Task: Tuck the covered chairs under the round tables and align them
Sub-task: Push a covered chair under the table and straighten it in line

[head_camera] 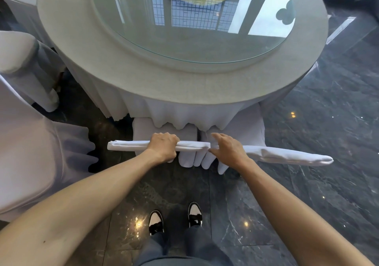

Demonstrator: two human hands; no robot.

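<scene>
Two covered chairs sit side by side at the lower centre of the frame, seats already under the skirt of the round counter [143, 75]. Left chair [127, 145] top rail is gripped by the left hand [163, 145], fingers curled round it. Right hand [227, 150] lies with fingers fairly straight on the top of the right chair [287, 156], near where the two backs meet; its grip is spread, not clamped. Risks, as judged: right chair's back angles away toward right of frame, so a push from its inner end could swing it further off line. Loose covers may slide on the frame and hide true position. Tablecloth hem hangs over the seats and could snag and drag. Glass turntable [190, 19] above would suffer from a hard knock. Polished stone floor [328, 183] lets legs skid.
</scene>
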